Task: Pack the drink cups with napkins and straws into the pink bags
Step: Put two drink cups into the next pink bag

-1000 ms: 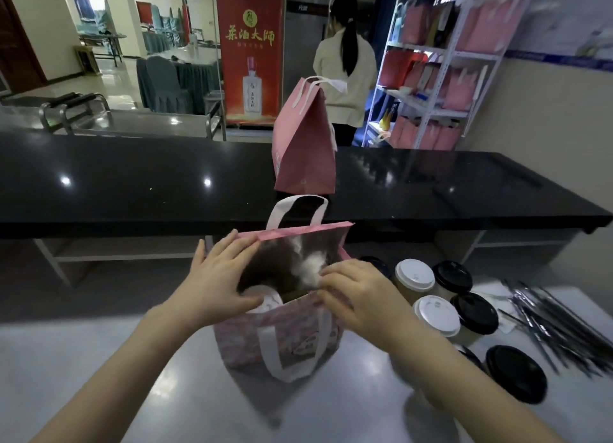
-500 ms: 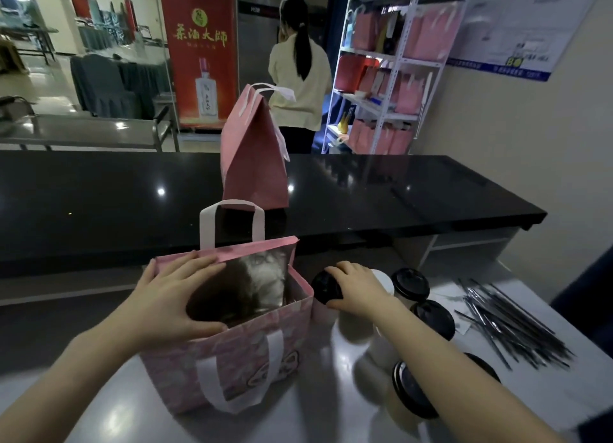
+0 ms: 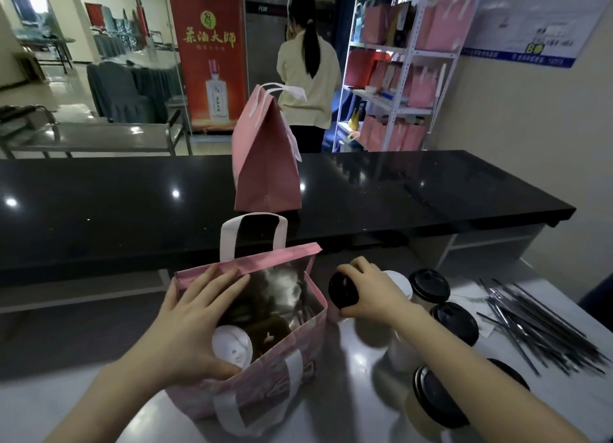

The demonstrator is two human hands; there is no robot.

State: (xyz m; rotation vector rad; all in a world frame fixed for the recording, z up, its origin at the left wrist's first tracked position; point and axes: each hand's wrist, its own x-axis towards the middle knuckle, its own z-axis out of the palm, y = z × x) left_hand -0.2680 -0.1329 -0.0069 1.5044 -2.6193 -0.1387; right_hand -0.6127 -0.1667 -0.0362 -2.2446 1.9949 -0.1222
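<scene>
The pink bag (image 3: 285, 373) is stood upright on the surface (image 3: 348, 406) just in front of the person. Its mouth is braced apart by the left hand (image 3: 195, 323), whose fingers (image 3: 225, 283) are spread almost straight over the far-left rim while the thumb is pressed at the near wall (presumably so the soft sides cannot fold in as a cup is lowered). One white-lidded cup (image 3: 232, 343) is seen inside, in the near-left corner. Just right of the bag, a black-lidded cup (image 3: 343, 291) is clasped by the right hand (image 3: 374, 293), fingers curled round its top, and is tilted with its lid toward the bag. The bag is pale pink and patterned, with white strap handles and a shiny lining. More cups (image 3: 454, 323) and the straws (image 3: 537, 326) are laid further right.
</scene>
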